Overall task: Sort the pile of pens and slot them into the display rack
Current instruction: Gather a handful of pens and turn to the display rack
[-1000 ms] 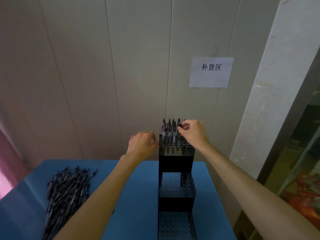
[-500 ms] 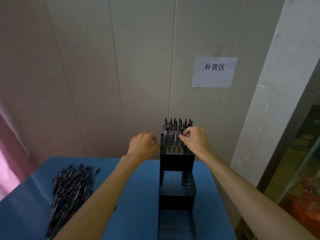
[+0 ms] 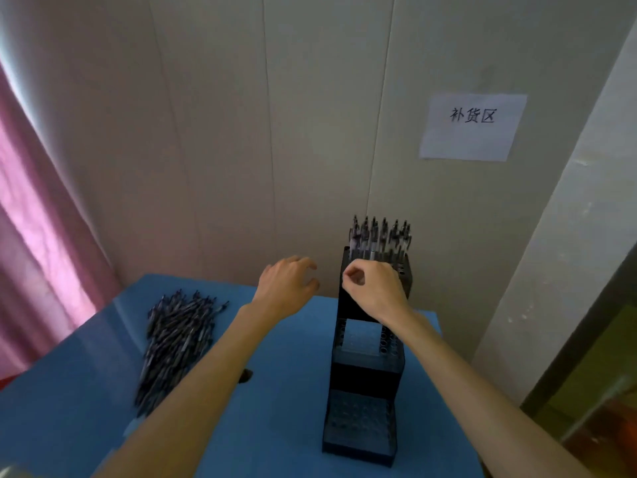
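Blue table [image 3: 282, 426], black three-step rack [image 3: 365, 377] at 5 o'clock, pens [image 3: 379, 236] upright in its top tier; loose pen pile [image 3: 175, 343] at 9 o'clock. Right hand [image 3: 374, 293] in front of top tier, fingers curled, nothing seen in them. Left hand [image 3: 287, 288] beside rack, relaxed, holding nothing.

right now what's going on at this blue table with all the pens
A person is filling a black three-tier display rack with pens. The top tier already holds a cluster of upright pens; the two lower tiers look empty. The right hand is in front of the top tier, fingers curled, with no pen visible in it. The left hand hovers beside the rack, holding nothing. A large pile of pens waits on the blue table.
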Demonstrator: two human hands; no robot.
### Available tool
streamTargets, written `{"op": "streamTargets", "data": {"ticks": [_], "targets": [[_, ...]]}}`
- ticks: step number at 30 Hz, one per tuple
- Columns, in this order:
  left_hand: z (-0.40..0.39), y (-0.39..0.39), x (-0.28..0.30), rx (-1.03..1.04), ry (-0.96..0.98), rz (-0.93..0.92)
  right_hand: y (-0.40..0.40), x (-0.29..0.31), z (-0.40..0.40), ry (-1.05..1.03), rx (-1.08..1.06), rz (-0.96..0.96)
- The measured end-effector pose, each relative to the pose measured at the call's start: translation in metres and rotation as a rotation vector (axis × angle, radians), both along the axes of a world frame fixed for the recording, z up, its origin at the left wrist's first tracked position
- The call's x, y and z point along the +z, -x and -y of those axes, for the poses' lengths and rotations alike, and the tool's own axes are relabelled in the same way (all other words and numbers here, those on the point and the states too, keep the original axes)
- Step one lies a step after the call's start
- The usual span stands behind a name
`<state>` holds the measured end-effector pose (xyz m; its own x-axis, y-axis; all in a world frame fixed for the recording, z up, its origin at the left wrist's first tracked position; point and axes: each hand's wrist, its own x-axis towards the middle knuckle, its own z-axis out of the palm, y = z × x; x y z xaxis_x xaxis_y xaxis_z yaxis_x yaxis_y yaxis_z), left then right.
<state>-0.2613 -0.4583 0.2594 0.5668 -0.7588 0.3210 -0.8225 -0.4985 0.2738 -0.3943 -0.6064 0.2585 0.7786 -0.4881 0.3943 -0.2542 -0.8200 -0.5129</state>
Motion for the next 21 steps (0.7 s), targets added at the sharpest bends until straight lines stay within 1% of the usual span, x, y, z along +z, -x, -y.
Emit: {"op": "streamTargets", "data": {"ticks": [6, 11, 14, 21], "targets": [[-0.063, -0.018, -0.023, 0.094, -0.045, -0.026, -0.037, -0.025, -0.045, -0.034, 0.123, -0.084], [-0.120, -0.041, -0.036, 0.187, -0.055, -0.053, -0.072, -0.036, -0.088, 0.009, 0.211, -0.146], [-0.160, -0.059, -0.045, 0.235, -0.083, -0.074, -0.093, -0.040, -0.116, 0.010, 0.238, -0.163], [-0.263, -0.108, -0.069, 0.316, -0.048, -0.175, -0.142, -0.057, -0.196, 0.007, 0.261, -0.234]]}}
